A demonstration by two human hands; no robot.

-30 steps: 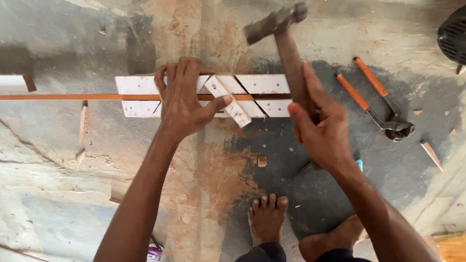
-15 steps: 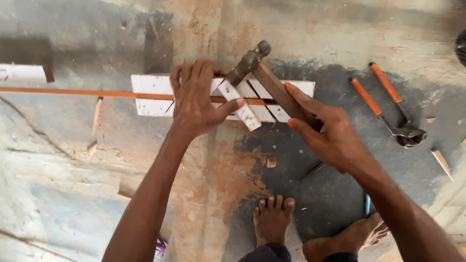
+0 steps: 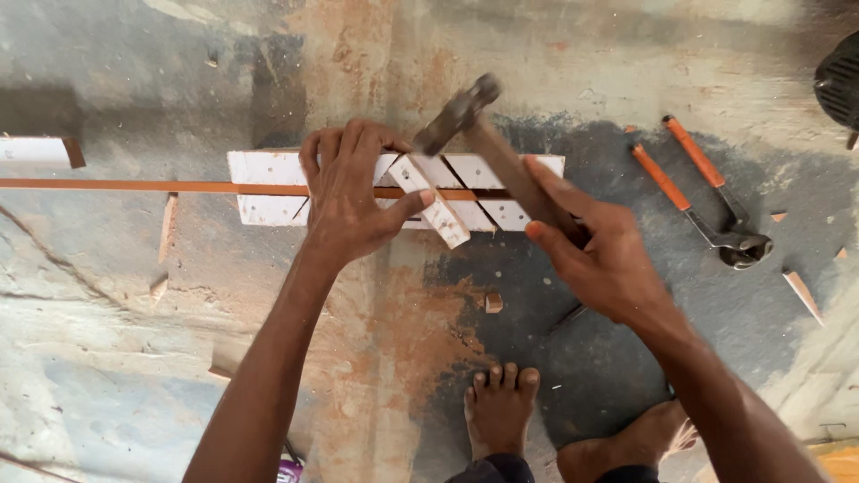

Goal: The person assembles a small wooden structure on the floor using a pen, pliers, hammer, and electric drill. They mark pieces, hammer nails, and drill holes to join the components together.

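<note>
In the head view, the left hand lies flat, fingers spread, pressing down on a white-painted wooden board with diagonal saw slots, its thumb stretched out against a short white wooden strip that lies slanted across the board. The right hand is wrapped tightly around the brown wooden handle of a metal-headed hammer, whose blurred head hangs just above the upper end of the slanted strip, close to the left fingertips. A long thin orange-brown wooden strip runs from beneath the left palm out past the board's left end. To the outside of the hammer hand, well apart, lie orange-handled metal pincers on the stained concrete floor, with small wood offcuts scattered nearby. Below the hands, two bare feet rest on the floor.
</note>
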